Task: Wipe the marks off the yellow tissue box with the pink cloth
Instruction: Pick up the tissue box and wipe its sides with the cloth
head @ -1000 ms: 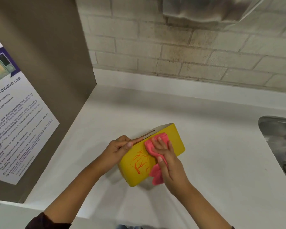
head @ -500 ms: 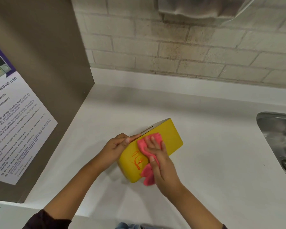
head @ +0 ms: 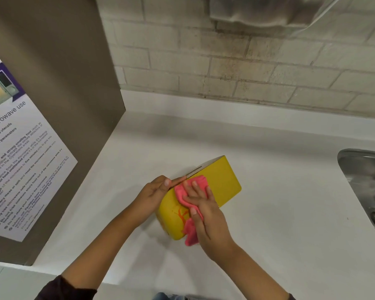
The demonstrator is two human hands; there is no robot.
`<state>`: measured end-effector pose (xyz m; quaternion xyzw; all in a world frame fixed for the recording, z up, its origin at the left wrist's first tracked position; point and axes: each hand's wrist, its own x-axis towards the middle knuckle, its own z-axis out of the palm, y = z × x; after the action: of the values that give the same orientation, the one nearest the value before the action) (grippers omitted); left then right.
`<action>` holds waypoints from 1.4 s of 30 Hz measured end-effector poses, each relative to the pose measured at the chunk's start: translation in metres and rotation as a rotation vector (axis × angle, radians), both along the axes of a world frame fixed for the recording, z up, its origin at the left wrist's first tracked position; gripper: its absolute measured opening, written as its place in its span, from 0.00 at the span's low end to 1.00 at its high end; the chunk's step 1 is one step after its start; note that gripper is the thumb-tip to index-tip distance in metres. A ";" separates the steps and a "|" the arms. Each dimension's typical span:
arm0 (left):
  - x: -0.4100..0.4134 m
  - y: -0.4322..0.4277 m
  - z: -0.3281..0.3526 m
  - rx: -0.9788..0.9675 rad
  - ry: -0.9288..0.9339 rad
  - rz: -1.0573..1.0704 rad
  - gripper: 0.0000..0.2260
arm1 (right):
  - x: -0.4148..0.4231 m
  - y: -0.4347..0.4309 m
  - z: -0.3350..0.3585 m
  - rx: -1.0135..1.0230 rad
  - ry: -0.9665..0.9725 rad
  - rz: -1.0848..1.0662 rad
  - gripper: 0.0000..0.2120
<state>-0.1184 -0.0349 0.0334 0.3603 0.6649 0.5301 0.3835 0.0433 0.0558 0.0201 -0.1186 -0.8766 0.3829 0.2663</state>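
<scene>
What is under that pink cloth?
The right hand holds the pink cloth flat against the yellow tissue box. Beside it orange marks show; any beneath the cloth are hidden.

Around the yellow tissue box (head: 223,180), countertop (head: 279,224) lies open to you; cabinet panel (head: 52,61) blocks 9 o'clock, sink (head: 351,154) 3 o'clock.
</scene>
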 end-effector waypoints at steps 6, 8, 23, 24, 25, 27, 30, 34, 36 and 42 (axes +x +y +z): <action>-0.002 0.001 -0.001 -0.019 0.026 -0.013 0.29 | 0.020 0.025 -0.001 -0.209 0.054 -0.140 0.18; -0.001 0.002 -0.002 -0.023 0.021 -0.008 0.29 | 0.007 0.019 0.004 -0.295 0.083 -0.224 0.19; 0.001 0.002 0.001 -0.039 0.038 0.028 0.45 | 0.007 0.018 0.003 -0.295 0.066 -0.204 0.18; 0.001 0.002 0.000 -0.040 0.032 0.041 0.44 | 0.001 0.014 0.005 -0.279 0.062 -0.197 0.18; 0.002 0.003 -0.001 -0.034 0.025 0.051 0.41 | -0.004 0.009 0.006 -0.248 0.059 -0.175 0.17; 0.001 0.003 -0.001 -0.019 0.007 0.050 0.34 | -0.007 0.000 0.004 -0.157 0.048 -0.086 0.18; -0.001 0.001 -0.003 0.006 0.019 -0.004 0.30 | 0.003 0.003 0.000 -0.088 0.017 0.067 0.18; -0.003 0.001 -0.006 0.007 0.061 -0.019 0.29 | 0.014 0.017 0.000 -0.233 0.071 -0.036 0.17; -0.004 0.002 -0.009 -0.007 0.082 -0.022 0.29 | 0.005 0.012 0.002 -0.273 0.099 -0.108 0.18; -0.005 0.004 -0.008 -0.026 0.017 0.031 0.32 | -0.009 -0.004 0.004 -0.106 0.026 0.004 0.18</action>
<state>-0.1237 -0.0312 0.0255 0.3496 0.6805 0.5240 0.3742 0.0340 0.0516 0.0244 -0.1259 -0.8518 0.4307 0.2705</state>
